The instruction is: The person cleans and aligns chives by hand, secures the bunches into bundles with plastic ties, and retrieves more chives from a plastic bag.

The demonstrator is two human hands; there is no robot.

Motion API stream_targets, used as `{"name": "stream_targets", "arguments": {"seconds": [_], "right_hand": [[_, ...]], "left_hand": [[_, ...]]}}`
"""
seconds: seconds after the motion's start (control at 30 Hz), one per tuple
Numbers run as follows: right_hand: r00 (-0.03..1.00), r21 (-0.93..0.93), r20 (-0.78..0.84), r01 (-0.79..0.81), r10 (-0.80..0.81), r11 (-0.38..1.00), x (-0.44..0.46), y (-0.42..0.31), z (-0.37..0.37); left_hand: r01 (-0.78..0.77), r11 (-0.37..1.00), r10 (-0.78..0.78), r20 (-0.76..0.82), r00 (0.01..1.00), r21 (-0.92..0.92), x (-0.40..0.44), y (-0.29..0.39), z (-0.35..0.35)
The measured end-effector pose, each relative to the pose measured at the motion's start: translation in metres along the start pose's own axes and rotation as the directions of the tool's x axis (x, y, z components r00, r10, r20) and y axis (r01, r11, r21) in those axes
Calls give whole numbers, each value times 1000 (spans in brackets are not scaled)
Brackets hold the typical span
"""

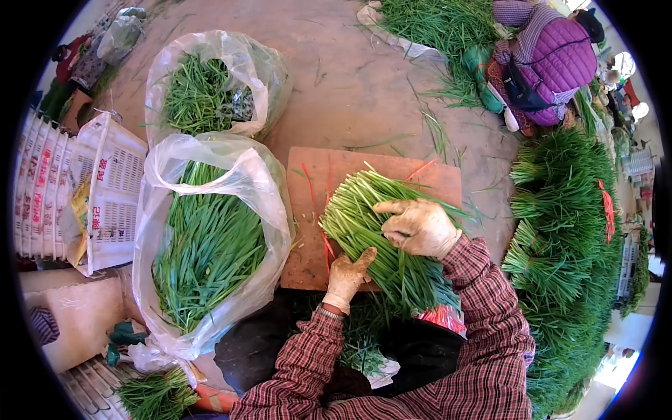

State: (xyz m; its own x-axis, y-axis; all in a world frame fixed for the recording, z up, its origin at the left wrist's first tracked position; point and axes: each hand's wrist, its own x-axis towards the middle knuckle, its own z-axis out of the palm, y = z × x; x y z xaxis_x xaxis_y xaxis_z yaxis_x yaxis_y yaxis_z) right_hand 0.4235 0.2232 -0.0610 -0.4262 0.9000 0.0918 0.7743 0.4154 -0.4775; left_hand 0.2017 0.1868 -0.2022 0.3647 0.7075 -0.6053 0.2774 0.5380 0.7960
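A loose bunch of green leafy stalks (360, 210) lies slanting across a reddish-brown board (378, 158), pale ends toward the upper left. My left hand (348, 276), in a stained pale glove, is closed round the bunch's lower left side, thumb on top of the stalks. On the upper right side lies my right hand (420, 227), also gloved, its fingers curled against the stalks and index finger pointing left. Red ties (327, 241) rest on the board left of the bunch, and another red strip (422, 169) lies above it.
Two clear plastic bags (278, 210) of greens stand left of the board, with white crates (115, 189) beyond them. Tied bunches (560, 280) are stacked along the right. A person in a purple jacket (560, 59) crouches at the upper right near a pile of loose greens (437, 24).
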Motion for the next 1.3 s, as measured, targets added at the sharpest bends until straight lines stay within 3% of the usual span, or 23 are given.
{"name": "stream_targets", "arguments": {"seconds": [0.03, 0.07, 0.1, 0.13, 0.17, 0.2, 0.27, 0.3, 0.33, 0.4, 0.47, 0.57, 0.67, 0.73, 0.77, 0.83, 0.9, 0.97, 1.0, 1.03, 1.1, 1.17, 1.3], "right_hand": [[979, 253, -165, -71, 115, 965, -2, 2, 3], [941, 482, -269, -54, 207, 874, -2, 5, 7], [941, 484, -268, -55, 207, 874, 1, 2, 4], [951, 318, -249, -99, 184, 943, 4, -3, -1], [959, 140, -228, -138, 168, 980, 5, -7, -4], [983, -69, -184, -37, 23, 997, 5, -7, -3], [995, -290, -33, 78, -91, 954, 5, -8, 1], [993, -336, -3, 111, -119, 935, 3, -10, 3], [992, -336, -1, 115, -123, 935, 0, -10, 4], [997, -350, 49, 69, -55, 934, -9, -11, 4], [988, -345, 147, 86, -37, 935, -17, -14, 2], [968, -292, 250, 74, 1, 953, -22, -20, -3], [982, -124, 188, 20, 3, 992, -27, -17, -6], [971, 548, 96, -236, 221, 802, -29, -18, -13], [970, 548, 95, -238, 223, 802, -29, -17, -16], [902, 858, 36, -248, 430, 450, -29, -10, -23], [879, 816, -17, -264, 477, 515, -19, -8, -31], [841, 501, 114, -509, 530, 700, -2, -11, -46], [836, 571, 69, -481, 545, 665, 5, -9, -43], [835, 572, 67, -480, 546, 664, 8, -8, -41], [827, 207, -295, -433, 478, 877, 12, -8, -36], [895, 131, -328, -275, 303, 953, -2, -25, -31], [862, 221, 62, -504, 504, 835, -43, -67, -31]], "left_hand": [[-400, 842, 426, 10, 905, 361, 8, -19, 1], [-552, 658, 597, 93, 797, 512, 7, -17, 1], [-646, 422, 739, 171, 651, 637, 2, -1, 1], [-467, 828, 490, 7, 872, 310, -8, 14, 2], [-318, 942, 320, 1, 947, 109, -11, 21, 3], [-140, 986, 140, -5, 990, -95, -14, 28, 3], [56, 985, -58, -8, 998, -166, -7, 16, 3], [55, 984, -58, -12, 998, -167, -3, 4, 3], [-192, 980, 191, -15, 981, -58, 2, -11, 2], [-425, 904, 425, 10, 905, 48, -2, 3, -1], [84, 991, -77, 66, 995, -109, -8, 21, -3], [42, 967, -33, 42, 999, -252, -11, 21, -2], [143, 976, -143, 11, 990, -165, -16, 37, -1], [133, 969, -125, 49, 991, -209, -9, 24, -3], [124, 959, -104, 90, 990, -255, -6, 18, -3], [78, 966, -55, 99, 994, -246, -5, 9, -5], [33, 971, -8, 103, 995, -235, -5, 3, -5], [-13, 965, 42, 107, 993, -262, -4, -2, -4], [-14, 966, 44, 110, 993, -259, -1, -10, -4], [-349, 934, 341, 95, 935, 81, 2, -22, -5], [-606, 685, 586, 189, 788, 405, -7, -3, -9], [-5, 994, -10, 137, 990, 108, -18, 29, -7], [104, 982, -89, 99, 991, -158, -13, 23, -2]]}}
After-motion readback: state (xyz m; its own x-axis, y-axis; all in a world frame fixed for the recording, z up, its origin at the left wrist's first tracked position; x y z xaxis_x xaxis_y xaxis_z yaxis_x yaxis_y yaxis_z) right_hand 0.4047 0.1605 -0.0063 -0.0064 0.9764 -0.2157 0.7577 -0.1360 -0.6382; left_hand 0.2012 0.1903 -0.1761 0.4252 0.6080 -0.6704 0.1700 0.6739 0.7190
